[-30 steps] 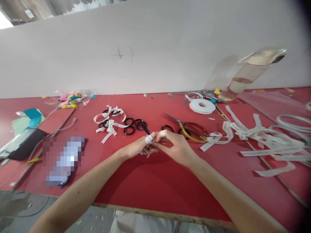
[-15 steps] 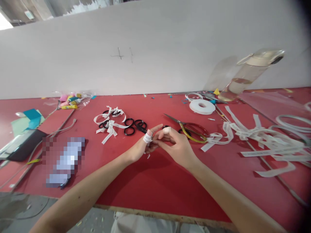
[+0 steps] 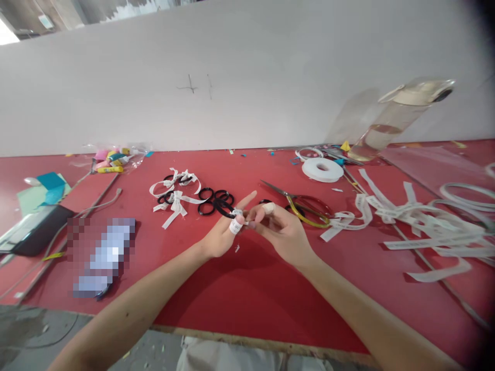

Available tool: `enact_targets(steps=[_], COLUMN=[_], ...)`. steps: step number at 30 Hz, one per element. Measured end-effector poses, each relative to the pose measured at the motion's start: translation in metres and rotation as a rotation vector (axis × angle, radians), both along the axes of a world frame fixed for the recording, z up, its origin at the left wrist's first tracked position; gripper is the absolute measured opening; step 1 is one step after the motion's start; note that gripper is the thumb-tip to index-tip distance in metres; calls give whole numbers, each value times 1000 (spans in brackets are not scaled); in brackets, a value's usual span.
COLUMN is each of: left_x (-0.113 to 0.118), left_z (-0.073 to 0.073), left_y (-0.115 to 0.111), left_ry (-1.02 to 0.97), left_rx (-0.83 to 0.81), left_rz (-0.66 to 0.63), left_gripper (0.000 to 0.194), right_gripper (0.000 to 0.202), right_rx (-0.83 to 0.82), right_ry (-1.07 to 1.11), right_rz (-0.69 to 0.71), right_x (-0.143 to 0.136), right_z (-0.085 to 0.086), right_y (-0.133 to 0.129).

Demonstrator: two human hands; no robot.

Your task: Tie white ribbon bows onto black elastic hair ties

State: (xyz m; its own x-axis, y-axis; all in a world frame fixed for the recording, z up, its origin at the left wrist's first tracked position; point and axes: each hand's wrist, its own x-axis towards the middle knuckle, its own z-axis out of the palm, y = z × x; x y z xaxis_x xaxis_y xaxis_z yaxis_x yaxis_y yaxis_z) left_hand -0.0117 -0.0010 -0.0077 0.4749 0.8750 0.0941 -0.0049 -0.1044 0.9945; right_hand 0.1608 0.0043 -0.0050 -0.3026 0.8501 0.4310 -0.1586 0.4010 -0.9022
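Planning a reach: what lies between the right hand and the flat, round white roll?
The head view shows yellow-handled metal scissors and a round black band at their handles.

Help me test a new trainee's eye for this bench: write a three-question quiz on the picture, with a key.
1. Which cutting tool lies just beyond the right hand?
2. True or false: the clear drinking bottle is partly filled with liquid.
3. Choose what the left hand is touching: A, the clear drinking bottle; B, printed white ribbon; C, the white roll.

Key
1. The gold-handled scissors.
2. True.
3. B.
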Motion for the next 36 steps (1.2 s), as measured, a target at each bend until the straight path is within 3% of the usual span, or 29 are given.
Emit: enact_targets(steps=[5, 9, 12, 16, 20, 23, 30, 36], left_x=[8, 5, 0, -7, -9, -7, -4, -4], left_z=[11, 9, 6, 5, 4, 5, 14, 11], left_y=[-4, -2, 3, 8, 11, 11, 9, 9], left_ry=[-29, 45, 139, 343, 441, 405, 139, 41], left_rx=[-126, 9, 175, 212, 199, 179, -1, -85], left_rz=[35, 28, -19, -78, -171, -209, -196, -195], left_gripper=[77, 69, 62, 54, 51, 51, 58, 57], right_gripper=[20, 22, 24, 39, 51, 44, 33, 33], right_rx=[378, 693, 676, 643, 805, 829, 833, 910], right_ry=[-155, -308, -278, -219, -362, -407, -367, -384], right_rz=[-79, -90, -170, -362, -263, -206, -264, -313], right_x=[1, 2, 5, 11, 14, 14, 20, 19], right_z=[0, 3, 5, 7, 7, 5, 6, 5], right_y=[-3, -4, -6, -4, 4, 8, 11, 10])
